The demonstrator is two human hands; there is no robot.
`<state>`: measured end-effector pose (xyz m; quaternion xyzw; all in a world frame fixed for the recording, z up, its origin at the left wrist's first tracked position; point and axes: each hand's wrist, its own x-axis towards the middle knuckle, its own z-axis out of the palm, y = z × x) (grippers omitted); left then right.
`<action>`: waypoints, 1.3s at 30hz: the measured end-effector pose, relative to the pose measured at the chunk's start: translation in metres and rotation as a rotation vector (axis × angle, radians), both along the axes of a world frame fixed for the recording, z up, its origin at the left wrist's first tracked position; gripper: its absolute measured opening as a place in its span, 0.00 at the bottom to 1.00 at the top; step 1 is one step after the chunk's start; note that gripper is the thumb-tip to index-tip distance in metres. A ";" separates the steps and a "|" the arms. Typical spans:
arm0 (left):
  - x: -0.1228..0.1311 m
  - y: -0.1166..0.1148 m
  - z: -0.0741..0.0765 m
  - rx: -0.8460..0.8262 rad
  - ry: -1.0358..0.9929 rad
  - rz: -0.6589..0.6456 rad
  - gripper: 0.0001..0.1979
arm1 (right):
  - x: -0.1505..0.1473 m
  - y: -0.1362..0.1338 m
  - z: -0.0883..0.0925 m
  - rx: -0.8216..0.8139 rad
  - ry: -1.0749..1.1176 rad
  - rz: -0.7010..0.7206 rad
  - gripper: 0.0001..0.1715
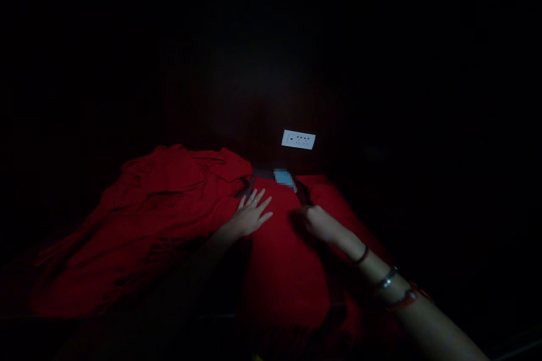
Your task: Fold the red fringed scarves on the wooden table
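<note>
Resting flat on the red cloth (288, 259) at centre, the left hand (250, 215) has fingers spread, released; the right hand (318, 223) curls beside it (grasp indiscernible); surroundings lost in darkness.

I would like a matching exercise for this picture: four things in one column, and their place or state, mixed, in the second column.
1 left hand
2 right hand
3 white rectangular socket plate
4 crumpled heap of red cloth

a on the dark wall behind
b flat, fingers spread
c left of both hands
d bangles at its wrist

Pairs: 1-b, 2-d, 3-a, 4-c
</note>
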<state>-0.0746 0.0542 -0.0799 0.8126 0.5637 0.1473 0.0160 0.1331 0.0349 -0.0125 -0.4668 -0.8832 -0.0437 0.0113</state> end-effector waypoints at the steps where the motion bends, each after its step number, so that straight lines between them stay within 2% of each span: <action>1: 0.000 0.002 -0.002 -0.027 -0.001 0.027 0.30 | -0.008 0.008 0.000 0.041 0.095 0.004 0.20; 3: 0.001 0.006 -0.005 -0.112 0.010 0.060 0.33 | -0.023 0.022 -0.011 0.089 0.194 -0.028 0.26; 5: 0.000 0.007 -0.007 -0.165 0.021 0.060 0.34 | -0.032 0.031 -0.031 0.004 0.165 -0.068 0.34; 8: 0.000 0.007 -0.006 -0.178 0.028 0.046 0.34 | -0.033 0.036 -0.058 -0.074 0.104 -0.116 0.39; 10: -0.001 0.005 -0.003 -0.200 0.026 0.049 0.35 | -0.029 0.037 -0.063 -0.103 0.068 -0.131 0.41; 13: -0.001 0.002 0.000 -0.225 0.017 0.100 0.35 | -0.029 0.038 -0.054 -0.165 0.007 -0.153 0.43; 16: -0.006 0.000 0.001 -0.235 0.036 0.189 0.33 | -0.037 0.040 -0.045 -0.079 0.048 -0.152 0.37; 19: -0.012 -0.001 0.001 -0.281 0.068 0.263 0.29 | -0.046 0.044 -0.048 0.007 0.089 -0.144 0.32; 24: -0.019 -0.001 0.003 -0.357 0.099 0.254 0.28 | -0.046 0.049 -0.061 -0.087 0.053 -0.171 0.35; 29: -0.016 -0.001 0.003 -0.336 0.109 0.287 0.28 | -0.043 0.045 -0.052 -0.124 0.043 -0.202 0.38; 32: -0.018 -0.007 0.013 -0.159 0.169 0.346 0.27 | -0.052 0.043 -0.040 -0.064 0.115 -0.188 0.37; 35: -0.030 -0.018 0.033 0.049 0.174 0.478 0.27 | -0.072 0.044 -0.030 -0.003 0.210 -0.092 0.36; 37: -0.047 -0.026 0.046 0.067 0.163 0.612 0.27 | -0.088 0.045 -0.030 -0.004 0.245 0.023 0.36; 39: -0.071 -0.032 0.053 -0.021 0.171 0.696 0.26 | -0.103 0.044 -0.035 -0.012 0.249 0.153 0.35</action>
